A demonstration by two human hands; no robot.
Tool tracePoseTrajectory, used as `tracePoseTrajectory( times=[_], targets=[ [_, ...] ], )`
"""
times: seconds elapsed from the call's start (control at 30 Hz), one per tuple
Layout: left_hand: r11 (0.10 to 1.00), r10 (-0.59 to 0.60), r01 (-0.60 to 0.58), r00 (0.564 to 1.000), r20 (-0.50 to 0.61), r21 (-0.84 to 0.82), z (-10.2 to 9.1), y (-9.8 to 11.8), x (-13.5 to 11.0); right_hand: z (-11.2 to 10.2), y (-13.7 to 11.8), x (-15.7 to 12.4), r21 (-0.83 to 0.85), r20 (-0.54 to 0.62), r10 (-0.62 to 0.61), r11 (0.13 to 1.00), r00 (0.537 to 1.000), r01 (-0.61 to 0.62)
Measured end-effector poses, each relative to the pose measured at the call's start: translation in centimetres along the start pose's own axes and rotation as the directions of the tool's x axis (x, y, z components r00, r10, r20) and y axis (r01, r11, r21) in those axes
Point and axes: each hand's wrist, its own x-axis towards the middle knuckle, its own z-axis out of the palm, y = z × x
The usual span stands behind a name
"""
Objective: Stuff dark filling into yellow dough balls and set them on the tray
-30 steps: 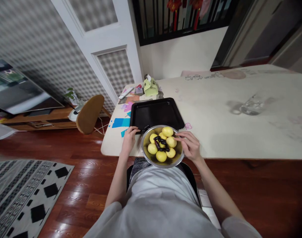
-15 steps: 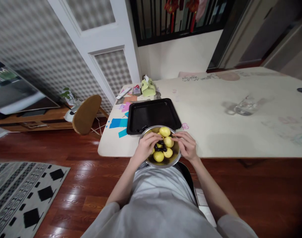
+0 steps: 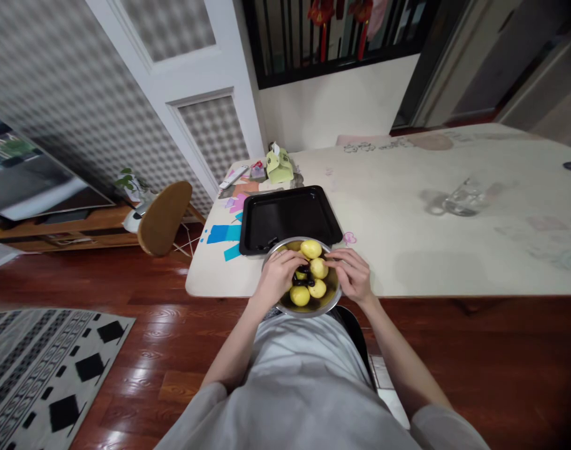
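A metal bowl [image 3: 334, 299] sits at the table's front edge, close to my body. It holds several yellow fruits [image 3: 319, 268] that look like lemons, with glossy dark elongated pieces [image 3: 304, 282] among them. My left hand [image 3: 279, 275] reaches over the left rim, its fingers curled and tips pressed together beside the dark pieces. On the opposite rim, my right hand [image 3: 353, 274] has thumb and fingers pinched near a yellow fruit. Whatever either pinch holds is too small or hidden to name. Just behind the bowl lies a black baking tray [image 3: 289, 212], with a few dark pieces [image 3: 271, 242] at its near edge.
The white table [image 3: 407, 250] stretches to the right, with a clear glass [image 3: 466, 200] standing on it. Behind the tray are a green tissue holder [image 3: 279, 165] and a white remote [image 3: 233, 177]. A wooden chair [image 3: 166, 219] stands left of the table.
My left hand has dipped slightly into the bowl and now covers a yellow fruit on that side. My right hand has barely moved.
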Motion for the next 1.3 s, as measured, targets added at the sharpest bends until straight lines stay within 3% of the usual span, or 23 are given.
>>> tracePoseTrajectory(
  times=[0.23, 0.4, 0.57, 0.7, 0.87, 1.07, 1.2, 1.3],
  targets=[
    [0.994, -0.103, 0.099, 0.986, -0.132, -0.038, -2.0, -1.2, -0.6, 0.0, 0.0, -0.1, 0.001, -0.005, 0.027, 1.0, 1.0, -0.027],
    [0.958, -0.27, 0.285, 0.919, -0.286, 0.012, -3.9, -4.6, -0.8, 0.1, 0.1, -0.2, 0.004, -0.009, 0.029, 1.0, 1.0, -0.029],
    [0.925, -0.358, 0.368, 0.927, -0.11, 0.097, -3.7, -8.8, 0.4, 0.1, 0.1, -0.2, 0.018, -0.006, 0.024, 1.0, 1.0, -0.024],
    [0.92, -0.374, 0.373, 0.927, -0.013, 0.123, -2.5, -10.2, 1.8, 0.0, 0.1, -0.1, 0.019, -0.001, 0.017, 1.0, 1.0, -0.017],
    [0.896, -0.436, 0.433, 0.9, 0.012, 0.099, -1.3, -10.6, 2.5, 0.0, 0.2, -0.2, 0.015, -0.004, 0.029, 0.999, 1.0, -0.029],
    [0.896, -0.44, 0.44, 0.898, -0.012, 0.056, -1.1, -10.5, 2.6, 0.0, 0.2, -0.2, 0.011, -0.009, 0.027, 1.0, 1.0, -0.027],
    [0.914, -0.406, 0.404, 0.905, -0.128, -0.043, -1.9, -9.1, 2.1, 0.1, 0.0, 0.0, -0.003, -0.01, 0.013, 1.0, 1.0, -0.013],
    [0.934, -0.358, 0.347, 0.909, -0.212, -0.089, -3.1, -6.8, 1.3, 0.0, 0.0, 0.1, 0.002, -0.012, 0.002, 1.0, 1.0, -0.002]
  ],
)
